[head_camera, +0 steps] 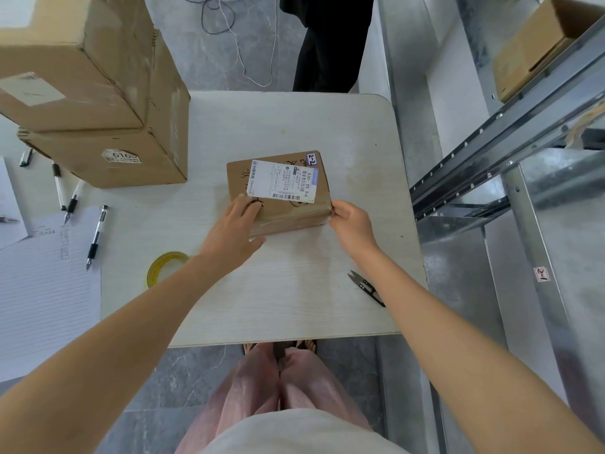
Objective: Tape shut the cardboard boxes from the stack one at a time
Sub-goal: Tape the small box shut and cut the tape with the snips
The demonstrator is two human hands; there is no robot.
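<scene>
- My left arm [131,322] hides part of the yellow tape roll [165,268], and the print on the label [281,181] is too small to read.
- My left hand [234,231] lies flat, fingers straight, pressing the near left corner of the small box [278,208], which sits mid-table [294,306].
- My right hand [352,226] pinches the box's near right corner with curled fingers.
- The box is brown cardboard with 1 white label. Black snips [366,288] lie apart from it.
</scene>
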